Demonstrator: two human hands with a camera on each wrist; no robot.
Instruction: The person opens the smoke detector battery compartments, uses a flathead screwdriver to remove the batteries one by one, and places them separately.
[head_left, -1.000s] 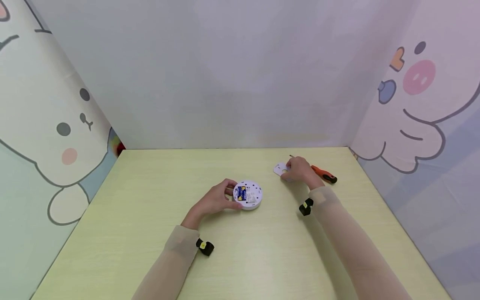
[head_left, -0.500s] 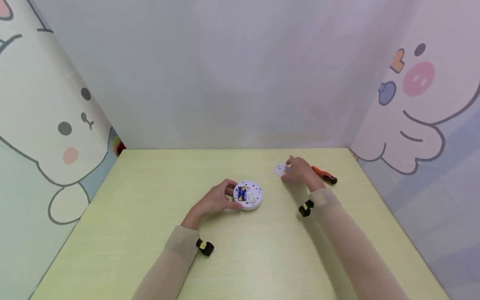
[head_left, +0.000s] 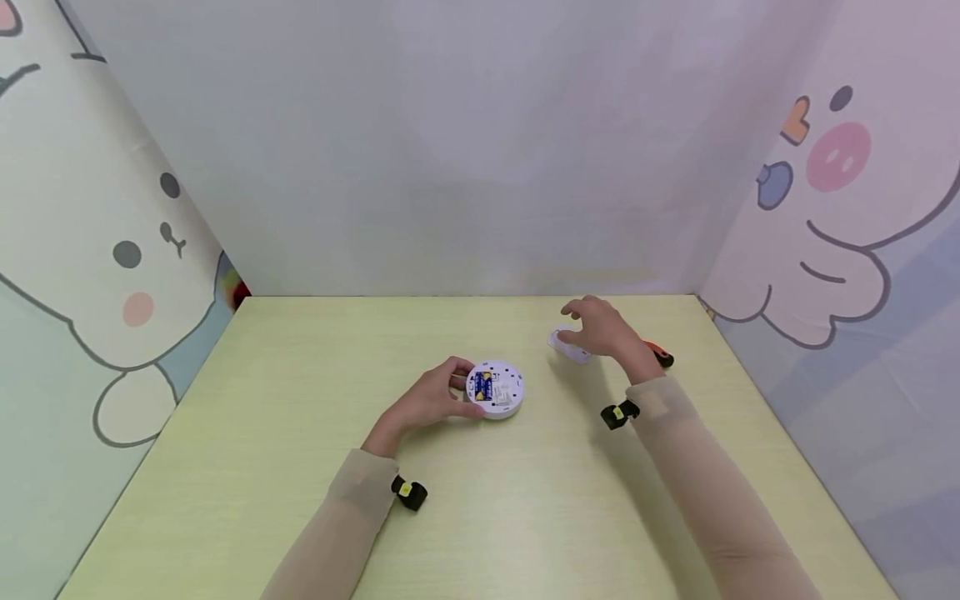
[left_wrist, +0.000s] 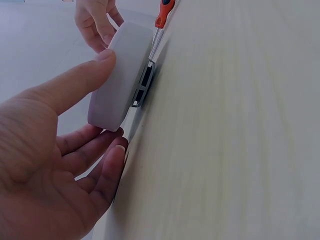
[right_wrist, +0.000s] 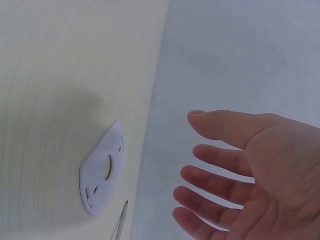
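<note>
A round white smoke detector (head_left: 495, 390) sits on the table, its back face up with blue and yellow batteries showing. My left hand (head_left: 433, 396) holds its left side, the thumb at the near edge and the fingers at the far edge. In the left wrist view the thumb presses the rim of the smoke detector (left_wrist: 117, 80). My right hand (head_left: 603, 327) is raised over a flat white mounting plate (head_left: 573, 348). Its fingers are apart with nothing between them. In the right wrist view that hand (right_wrist: 240, 175) is clear of the plate (right_wrist: 104, 172), which lies flat.
A screwdriver with an orange and black handle (head_left: 662, 355) lies right of the plate, partly hidden by the right hand; its metal shaft (right_wrist: 120, 222) shows beside the plate in the right wrist view. A pale wall curtain (head_left: 465, 167) stands behind the wooden table (head_left: 315, 350).
My right hand has let go of the mounting plate and lifted slightly up and away, covering more of the screwdriver. The left hand and smoke detector have stayed put.
</note>
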